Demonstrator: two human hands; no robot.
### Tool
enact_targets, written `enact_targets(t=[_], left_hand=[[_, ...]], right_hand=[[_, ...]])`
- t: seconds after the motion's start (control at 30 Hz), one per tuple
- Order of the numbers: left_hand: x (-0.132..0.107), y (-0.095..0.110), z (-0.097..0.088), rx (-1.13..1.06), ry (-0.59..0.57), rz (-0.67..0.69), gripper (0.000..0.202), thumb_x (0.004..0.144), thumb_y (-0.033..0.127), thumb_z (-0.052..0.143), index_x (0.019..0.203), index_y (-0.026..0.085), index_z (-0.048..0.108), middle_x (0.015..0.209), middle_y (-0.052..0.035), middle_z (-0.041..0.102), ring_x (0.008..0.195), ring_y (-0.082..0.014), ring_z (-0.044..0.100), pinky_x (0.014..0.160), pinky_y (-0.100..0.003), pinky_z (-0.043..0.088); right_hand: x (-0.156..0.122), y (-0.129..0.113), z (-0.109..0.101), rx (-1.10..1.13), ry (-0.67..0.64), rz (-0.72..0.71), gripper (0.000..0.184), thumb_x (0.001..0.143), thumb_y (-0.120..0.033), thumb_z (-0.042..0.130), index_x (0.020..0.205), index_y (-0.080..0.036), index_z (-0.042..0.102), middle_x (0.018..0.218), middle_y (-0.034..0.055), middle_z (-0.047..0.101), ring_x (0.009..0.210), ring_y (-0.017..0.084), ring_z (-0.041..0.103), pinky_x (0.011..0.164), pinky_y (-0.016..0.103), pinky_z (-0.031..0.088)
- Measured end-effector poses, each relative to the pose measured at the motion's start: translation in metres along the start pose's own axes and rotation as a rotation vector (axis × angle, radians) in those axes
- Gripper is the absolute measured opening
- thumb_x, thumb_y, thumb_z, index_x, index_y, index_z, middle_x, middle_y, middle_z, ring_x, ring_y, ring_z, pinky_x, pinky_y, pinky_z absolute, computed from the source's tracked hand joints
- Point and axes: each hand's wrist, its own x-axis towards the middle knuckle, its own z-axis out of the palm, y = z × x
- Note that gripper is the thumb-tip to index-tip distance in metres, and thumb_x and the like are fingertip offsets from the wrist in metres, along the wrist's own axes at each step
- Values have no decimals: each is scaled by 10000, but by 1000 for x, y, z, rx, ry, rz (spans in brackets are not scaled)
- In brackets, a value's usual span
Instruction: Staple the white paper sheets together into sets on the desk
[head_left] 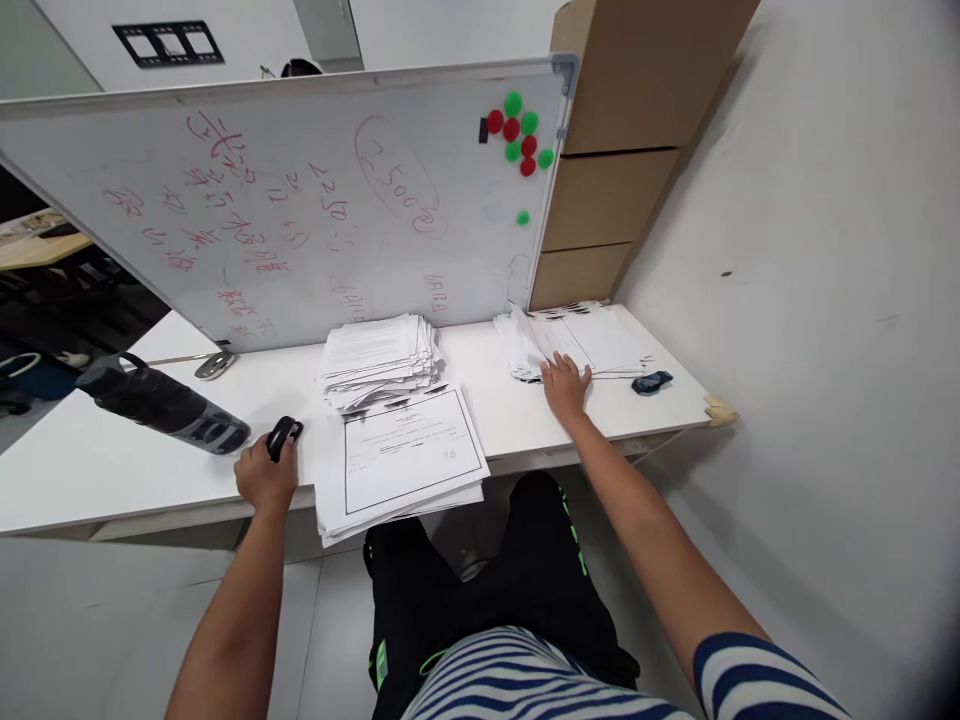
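Observation:
At the table's left part, my left hand [265, 476] is closed round a small black stapler [284, 438]. My right hand [566, 388] rests with spread fingers on the near edge of a stack of papers [592, 340] at the right. The loose left sheets of that stack stand slightly raised and curled. Between my hands lies a pile of printed sheets with a black border [412, 450], overhanging the front edge. Behind it sits a thicker, uneven stack of papers [379, 355].
A dark bottle [165, 405] leans in view left of the stapler, with a computer mouse [214, 365] behind. A whiteboard [300, 200] with magnets stands along the back. Cardboard boxes [600, 200] are stacked beside the wall. A small dark packet [652, 382] lies at the right.

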Motion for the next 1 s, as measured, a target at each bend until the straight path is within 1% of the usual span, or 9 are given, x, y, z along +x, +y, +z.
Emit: enact_targets(t=[0.1, 0.23, 0.37, 0.47, 0.53, 0.63, 0.77, 0.9, 1.0], left_hand=[[-1, 1, -2, 3, -5, -6, 536, 896, 521, 506, 1263, 152, 633, 1058, -164, 645, 991, -317, 578, 855, -421, 458], [-4, 3, -5, 26, -19, -22, 556, 912, 539, 462, 1290, 159, 610, 1119, -184, 629, 1051, -346, 552, 851, -444, 445], [-7, 12, -15, 63, -27, -49, 543, 921, 488, 462, 1319, 133, 562, 1275, -223, 565, 1235, -400, 454, 976, -560, 367], [-8, 28, -29, 42, 23, 29, 613, 913, 450, 501, 1423, 113, 440, 1491, -255, 384, 1427, -430, 226, 1091, -666, 171], [-9, 48, -42, -70, 25, 141, 715, 883, 464, 562, 1471, 111, 362, 1549, -259, 299, 1467, -424, 144, 1123, -666, 106], [-15, 95, -69, -433, -71, 343, 881, 796, 496, 689, 1497, 117, 312, 1501, -250, 369, 1442, -377, 261, 1168, -572, 179], [-33, 173, -112, -994, -317, 453, 1035, 726, 486, 784, 1555, 299, 192, 1581, -156, 293, 1455, -314, 297, 1138, -500, 328], [-52, 231, -141, -1329, -704, 265, 889, 643, 456, 854, 1420, 269, 467, 1377, -148, 568, 1222, -311, 579, 984, -450, 495], [-67, 255, -146, -1420, -794, 53, 622, 639, 454, 856, 1170, 202, 652, 1156, -125, 701, 1002, -286, 678, 837, -399, 553]], right_hand=[[-11, -9, -15, 89, 68, 14, 500, 1035, -426, 274, 1143, -213, 713, 1461, 98, 548, 1424, 290, 383, 1165, 642, 108], [-28, -28, -50, 377, 75, -37, 567, 1007, -544, 291, 1032, -210, 748, 1437, 104, 572, 1443, 275, 368, 1180, 547, 242], [-42, -48, -100, 715, -47, -3, 562, 940, -648, 424, 1091, -216, 749, 1411, 97, 595, 1415, 268, 419, 1181, 449, 308], [-50, -61, -139, 904, -205, 83, 560, 897, -672, 512, 1187, -241, 720, 1384, 65, 620, 1343, 286, 502, 1139, 441, 373], [-55, -69, -163, 1000, -316, 103, 571, 882, -669, 545, 1237, -249, 699, 1318, 54, 666, 1270, 297, 565, 1085, 429, 432], [-58, -81, -195, 1070, -446, 73, 569, 875, -665, 560, 1236, -249, 703, 1228, 41, 714, 1186, 311, 616, 1034, 426, 470], [-56, -99, -222, 1092, -510, -33, 517, 875, -657, 568, 1154, -259, 746, 1166, 26, 738, 1213, 314, 597, 1059, 428, 449], [-52, -106, -221, 1146, -531, -35, 543, 846, -704, 568, 1064, -251, 774, 1034, 46, 768, 1173, 321, 626, 1020, 443, 478], [-54, -99, -205, 1215, -421, 67, 762, 812, -849, 403, 1109, -240, 751, 1012, 77, 770, 1166, 333, 636, 978, 440, 496]])
